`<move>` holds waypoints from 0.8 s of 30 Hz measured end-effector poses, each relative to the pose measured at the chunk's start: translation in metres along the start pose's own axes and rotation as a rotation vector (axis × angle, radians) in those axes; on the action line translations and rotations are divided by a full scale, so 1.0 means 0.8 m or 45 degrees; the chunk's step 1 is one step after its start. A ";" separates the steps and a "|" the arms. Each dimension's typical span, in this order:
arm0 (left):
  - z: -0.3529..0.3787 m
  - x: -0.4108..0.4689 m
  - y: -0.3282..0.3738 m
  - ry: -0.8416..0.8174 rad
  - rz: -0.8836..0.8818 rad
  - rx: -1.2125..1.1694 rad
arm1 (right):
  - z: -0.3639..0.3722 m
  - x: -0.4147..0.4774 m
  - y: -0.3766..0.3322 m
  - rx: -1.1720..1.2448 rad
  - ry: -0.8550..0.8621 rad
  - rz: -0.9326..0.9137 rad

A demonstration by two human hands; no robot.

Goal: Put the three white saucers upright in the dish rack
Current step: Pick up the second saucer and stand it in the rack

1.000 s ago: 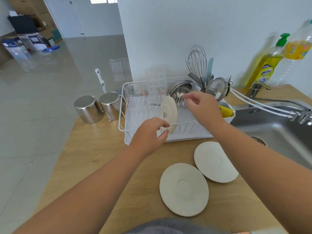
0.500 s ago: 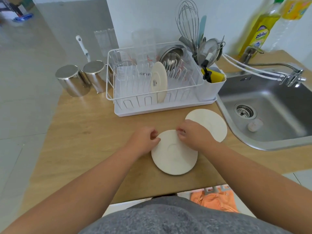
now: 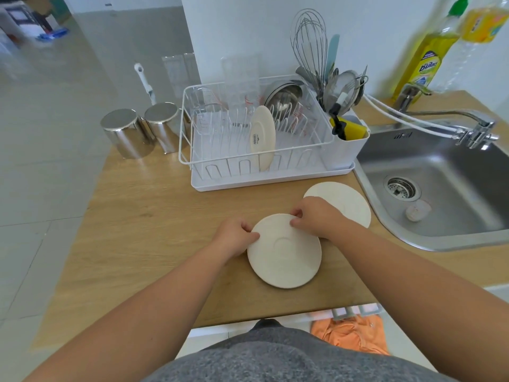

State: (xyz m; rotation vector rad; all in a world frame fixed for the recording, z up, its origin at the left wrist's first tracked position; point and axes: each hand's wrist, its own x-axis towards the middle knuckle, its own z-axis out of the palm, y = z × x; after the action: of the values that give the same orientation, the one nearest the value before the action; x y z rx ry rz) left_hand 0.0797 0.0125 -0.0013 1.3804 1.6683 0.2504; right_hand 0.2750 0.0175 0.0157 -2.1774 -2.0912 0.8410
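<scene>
One saucer [image 3: 263, 137] stands upright in the dish rack [image 3: 264, 158]; the left hand [image 3: 236, 237] and right hand [image 3: 316, 216] pinch the rim of the second saucer [image 3: 285, 257] on the tabletop [image 3: 154, 216] with closed fingers, while the third saucer [image 3: 348, 201] lies flat just beside it.

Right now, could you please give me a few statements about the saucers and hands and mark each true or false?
1. One saucer stands upright in the dish rack. True.
2. Both hands touch the near saucer. True: left hand and right hand pinch its far rim.
3. The far saucer lies in the sink. False: it lies on the counter.
4. The dish rack holds three saucers. False: only one.
</scene>
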 end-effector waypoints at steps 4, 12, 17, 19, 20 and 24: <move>-0.016 -0.008 0.003 -0.063 0.001 -0.191 | -0.024 -0.001 -0.007 0.166 -0.034 -0.006; -0.107 -0.036 0.075 0.189 0.358 -0.141 | -0.134 0.006 -0.071 0.304 0.234 -0.236; -0.163 -0.042 0.134 0.518 0.539 -0.141 | -0.201 0.044 -0.123 0.504 0.488 -0.437; -0.175 -0.033 0.149 0.621 0.603 -0.180 | -0.221 0.066 -0.142 0.554 0.551 -0.503; -0.178 -0.025 0.154 0.668 0.630 -0.187 | -0.228 0.076 -0.150 0.568 0.567 -0.529; -0.176 0.006 0.160 0.792 0.694 -0.202 | -0.242 0.121 -0.168 0.535 0.580 -0.547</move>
State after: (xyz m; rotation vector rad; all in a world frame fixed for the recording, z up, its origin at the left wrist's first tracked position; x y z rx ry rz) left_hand 0.0607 0.1150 0.1583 1.7178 1.6549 1.2004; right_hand 0.2208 0.1907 0.1947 -1.4628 -1.8395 0.5985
